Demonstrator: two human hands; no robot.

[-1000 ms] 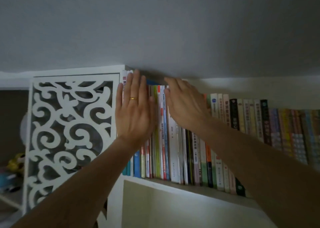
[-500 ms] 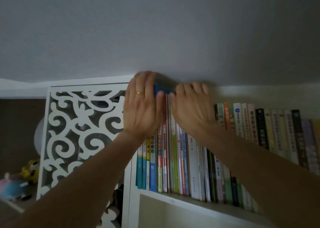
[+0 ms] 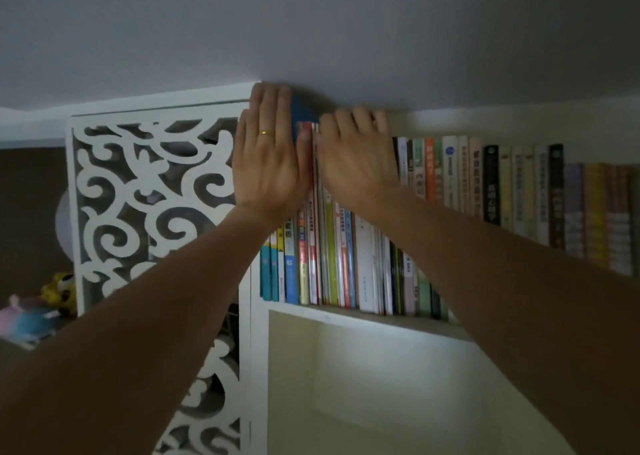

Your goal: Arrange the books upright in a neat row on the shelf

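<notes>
- On the top shelf (image 3: 363, 319), just under the ceiling, a row of books (image 3: 346, 257) stands upright, spines outward.
- Left hand (image 3: 268, 164), wearing a gold ring (image 3: 267, 132), lies flat with straight fingers against the leftmost spines.
- Right hand (image 3: 356, 160) presses the spines just beside it, fingers bent over the book tops; the two hands nearly touch.
- A blue book (image 3: 304, 113) peeks out between the fingertips.
- A white carved panel (image 3: 152, 195) stands left of the books.
</notes>
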